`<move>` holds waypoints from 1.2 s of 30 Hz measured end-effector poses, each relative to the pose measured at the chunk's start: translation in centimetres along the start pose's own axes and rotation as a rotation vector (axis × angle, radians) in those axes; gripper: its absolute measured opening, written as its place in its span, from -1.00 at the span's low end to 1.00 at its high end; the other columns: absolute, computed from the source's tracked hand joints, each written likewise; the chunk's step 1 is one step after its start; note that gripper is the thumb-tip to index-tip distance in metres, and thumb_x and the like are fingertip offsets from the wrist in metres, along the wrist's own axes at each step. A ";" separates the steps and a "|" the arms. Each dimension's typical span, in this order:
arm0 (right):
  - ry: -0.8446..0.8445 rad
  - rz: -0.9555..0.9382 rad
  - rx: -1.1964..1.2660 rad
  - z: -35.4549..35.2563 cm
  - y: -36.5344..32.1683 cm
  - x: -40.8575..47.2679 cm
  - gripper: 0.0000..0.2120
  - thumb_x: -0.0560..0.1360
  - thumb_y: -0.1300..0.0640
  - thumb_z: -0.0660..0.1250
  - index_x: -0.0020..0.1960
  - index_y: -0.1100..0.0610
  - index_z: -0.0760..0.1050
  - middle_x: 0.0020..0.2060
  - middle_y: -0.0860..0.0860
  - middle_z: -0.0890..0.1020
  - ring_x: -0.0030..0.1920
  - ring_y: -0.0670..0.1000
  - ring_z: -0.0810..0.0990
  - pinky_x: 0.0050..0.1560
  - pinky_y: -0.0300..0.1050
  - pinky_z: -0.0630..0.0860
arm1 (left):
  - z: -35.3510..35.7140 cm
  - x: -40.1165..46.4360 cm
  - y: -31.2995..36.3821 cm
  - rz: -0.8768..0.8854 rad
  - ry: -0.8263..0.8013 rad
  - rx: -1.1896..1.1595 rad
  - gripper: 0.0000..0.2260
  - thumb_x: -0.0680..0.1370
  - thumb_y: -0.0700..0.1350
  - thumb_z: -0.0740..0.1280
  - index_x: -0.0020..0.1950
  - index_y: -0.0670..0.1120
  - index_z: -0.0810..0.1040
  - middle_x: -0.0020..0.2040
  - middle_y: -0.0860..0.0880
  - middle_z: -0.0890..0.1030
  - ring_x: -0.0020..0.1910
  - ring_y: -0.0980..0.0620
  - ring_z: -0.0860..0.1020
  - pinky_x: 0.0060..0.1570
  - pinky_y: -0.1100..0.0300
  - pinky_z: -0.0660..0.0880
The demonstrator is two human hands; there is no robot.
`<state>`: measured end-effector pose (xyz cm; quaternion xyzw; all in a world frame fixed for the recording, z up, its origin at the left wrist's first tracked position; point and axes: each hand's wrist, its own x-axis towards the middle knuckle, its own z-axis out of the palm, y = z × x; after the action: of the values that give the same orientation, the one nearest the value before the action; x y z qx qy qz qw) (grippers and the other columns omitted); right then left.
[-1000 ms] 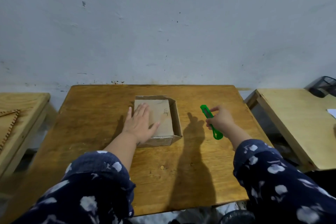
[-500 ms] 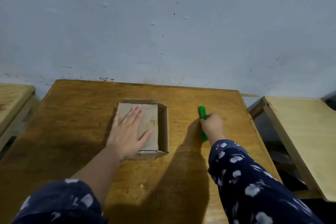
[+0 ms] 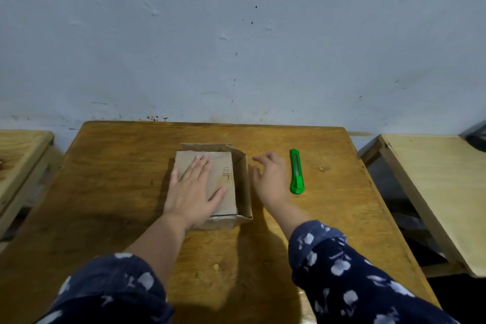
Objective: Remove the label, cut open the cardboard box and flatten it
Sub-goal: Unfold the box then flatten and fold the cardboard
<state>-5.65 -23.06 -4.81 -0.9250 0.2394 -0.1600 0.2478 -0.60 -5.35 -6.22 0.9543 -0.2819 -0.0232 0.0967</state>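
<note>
A small brown cardboard box (image 3: pixel 231 187) lies in the middle of the wooden table (image 3: pixel 118 166), its right flap standing up and some writing on its top. My left hand (image 3: pixel 193 189) rests flat on the box with the fingers spread. My right hand (image 3: pixel 271 179) hovers just right of the box, fingers apart and empty. A green utility knife (image 3: pixel 296 171) lies alone on the table to the right of that hand, not touching it.
A grey-blue wall rises right behind the table. A lighter wooden table (image 3: pixel 434 179) stands to the right across a gap, and another wooden surface (image 3: pixel 18 155) to the left. A dark object (image 3: pixel 477 134) sits at the far right edge.
My right hand has put the green knife down on the table and moved left towards the box. My left hand stays flat on the box.
</note>
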 end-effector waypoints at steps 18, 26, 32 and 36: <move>-0.296 0.036 -0.114 2.4 -2.1 -7.5 -0.57 0.47 0.10 0.38 0.31 0.13 0.44 0.21 0.06 0.47 0.25 0.08 0.40 0.27 -0.05 0.42 | -1.1 -1.9 -2.3 0.030 -0.022 0.006 -0.33 0.58 0.29 -0.08 0.58 -0.03 -0.08 0.59 0.04 -0.07 0.55 0.10 -0.14 0.48 -0.06 -0.27; -0.254 0.053 -0.130 1.0 -3.3 -7.8 -0.57 0.52 0.01 0.27 0.39 -0.07 0.39 0.13 0.04 0.52 0.12 0.06 0.51 0.08 -0.05 0.55 | -0.9 -1.9 -2.7 0.045 -0.010 -0.014 -0.33 0.57 0.30 -0.07 0.58 -0.02 -0.04 0.59 0.04 -0.05 0.55 0.10 -0.12 0.49 -0.09 -0.22; -0.060 0.052 -0.406 -1.8 -2.3 -7.8 -0.64 0.57 0.00 0.17 0.37 -0.07 0.40 0.10 -0.04 0.60 0.17 0.05 0.52 0.11 0.01 0.39 | -0.6 -1.7 -2.7 0.048 0.004 -0.020 -0.33 0.57 0.31 -0.07 0.58 -0.02 -0.02 0.59 0.04 -0.05 0.55 0.09 -0.12 0.50 -0.10 -0.21; -0.098 0.179 -0.431 -2.5 -0.2 -7.2 -0.69 0.57 0.04 0.23 0.30 0.00 0.46 0.12 0.00 0.58 0.19 0.07 0.49 0.09 0.00 0.38 | -0.6 -1.7 -2.7 0.059 -0.010 -0.004 -0.33 0.57 0.30 -0.08 0.58 -0.03 -0.04 0.59 0.04 -0.07 0.55 0.10 -0.13 0.50 -0.09 -0.21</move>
<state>-12.65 -20.08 -3.95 -0.9383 0.3366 -0.0377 0.0690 -0.48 -2.09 -6.14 0.9452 -0.3106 -0.0254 0.0979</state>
